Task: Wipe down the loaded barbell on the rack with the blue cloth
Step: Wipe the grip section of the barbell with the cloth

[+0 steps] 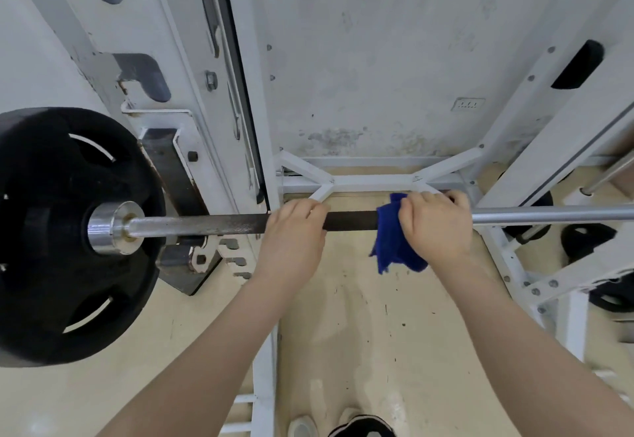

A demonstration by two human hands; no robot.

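The barbell lay horizontally across the white rack, a black plate loaded on its left sleeve. The left hand was closed bare around the dark knurled section, probably to keep the bar from rolling. The right hand was clenched over the blue cloth, wrapping it around the shaft just beside the left hand; loose cloth hung below. Wiping appeared underway, with the chrome stretch to the right probably still remaining.
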